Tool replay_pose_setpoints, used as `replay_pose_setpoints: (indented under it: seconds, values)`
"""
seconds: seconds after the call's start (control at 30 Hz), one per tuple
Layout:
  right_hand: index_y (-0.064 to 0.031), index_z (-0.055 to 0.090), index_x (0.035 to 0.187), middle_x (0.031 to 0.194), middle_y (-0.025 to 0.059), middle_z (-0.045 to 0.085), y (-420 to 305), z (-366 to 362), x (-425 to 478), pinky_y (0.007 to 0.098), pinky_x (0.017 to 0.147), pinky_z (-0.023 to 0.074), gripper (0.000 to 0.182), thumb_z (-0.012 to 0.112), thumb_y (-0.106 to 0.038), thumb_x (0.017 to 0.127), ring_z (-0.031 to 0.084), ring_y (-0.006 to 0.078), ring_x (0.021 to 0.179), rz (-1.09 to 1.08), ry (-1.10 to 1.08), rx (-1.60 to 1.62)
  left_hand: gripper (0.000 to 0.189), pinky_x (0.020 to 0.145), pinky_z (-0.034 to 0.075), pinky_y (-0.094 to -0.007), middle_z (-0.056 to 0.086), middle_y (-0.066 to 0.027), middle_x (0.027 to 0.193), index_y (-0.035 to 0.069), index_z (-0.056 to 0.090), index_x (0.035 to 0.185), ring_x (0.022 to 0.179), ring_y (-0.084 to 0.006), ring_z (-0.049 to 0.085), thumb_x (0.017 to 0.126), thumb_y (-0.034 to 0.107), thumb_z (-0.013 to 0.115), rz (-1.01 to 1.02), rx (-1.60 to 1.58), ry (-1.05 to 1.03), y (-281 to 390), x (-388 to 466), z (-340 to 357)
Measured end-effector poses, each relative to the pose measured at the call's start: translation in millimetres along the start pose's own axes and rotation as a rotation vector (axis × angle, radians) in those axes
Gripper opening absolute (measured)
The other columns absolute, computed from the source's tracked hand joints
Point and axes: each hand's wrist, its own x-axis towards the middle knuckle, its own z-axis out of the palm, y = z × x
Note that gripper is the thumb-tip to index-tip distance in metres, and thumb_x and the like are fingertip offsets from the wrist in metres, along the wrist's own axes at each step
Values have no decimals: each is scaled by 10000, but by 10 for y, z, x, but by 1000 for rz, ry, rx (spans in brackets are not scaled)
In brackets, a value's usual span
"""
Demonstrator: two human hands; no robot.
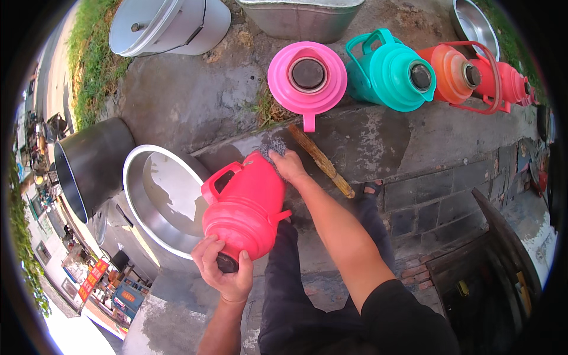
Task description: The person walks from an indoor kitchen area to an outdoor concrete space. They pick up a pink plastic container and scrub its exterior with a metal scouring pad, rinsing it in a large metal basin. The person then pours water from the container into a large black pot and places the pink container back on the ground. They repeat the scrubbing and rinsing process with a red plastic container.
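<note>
A red plastic thermos flask [253,195] lies tilted in front of me, its dark stopper [227,262] towards my body. My left hand [226,268] grips the flask's neck around that stopper. At the far end, near the base, my right hand [286,165] presses a grey wire scouring pad [271,150] against the flask's side. Left of the flask stands a wide metal basin [151,208] with water in it. Just right of my right hand, a wooden stick [321,159] rests across the wet concrete ledge.
Along the ledge stand a pink thermos [306,100], a turquoise thermos [388,75], an orange thermos [446,77] and red ones [501,82]. A lidded white bucket [195,33], a metal tub [301,20] and a steel bowl [477,26] sit behind. A dark pot [100,162] lies left.
</note>
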Motion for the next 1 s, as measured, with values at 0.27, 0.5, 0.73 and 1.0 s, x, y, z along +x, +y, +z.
replay_pose_setpoints:
  seconds: [0.27, 0.5, 0.73, 1.0]
  values:
    - [3, 679, 1166, 1222, 139, 671, -163, 49, -1582, 333, 979, 463, 327, 636, -228, 938, 627, 226, 1137, 52, -1, 499, 445, 1004, 393, -470, 553, -163, 1135, 58, 552, 1121, 1082, -337, 526, 719, 141, 725, -10, 43, -36, -58, -32, -84]
    - [42, 681, 1018, 1098, 266, 662, -759, 185, -328, 430, 902, 503, 432, 676, -340, 818, 631, 402, 1057, -358, -322, -361, 433, 951, 434, -481, 539, -143, 1144, 84, 559, 1087, 1039, -339, 521, 712, 204, 740, 15, 65, -45, -53, -54, -83]
    - [20, 656, 1122, 1043, 132, 703, -177, 109, -922, 328, 956, 486, 282, 642, -143, 893, 656, 239, 1047, -54, -81, 492, 460, 1014, 389, -485, 554, -150, 1140, 68, 555, 1137, 1083, -333, 523, 727, 177, 732, -13, 26, -20, -75, -52, -75]
    - [23, 662, 1093, 1084, 179, 678, -910, 121, -907, 350, 933, 492, 347, 679, -214, 839, 653, 264, 1031, -384, -505, 199, 472, 957, 435, -472, 549, -148, 1129, 62, 566, 1103, 1044, -339, 537, 674, 131, 752, 23, 50, -26, -65, -9, -74]
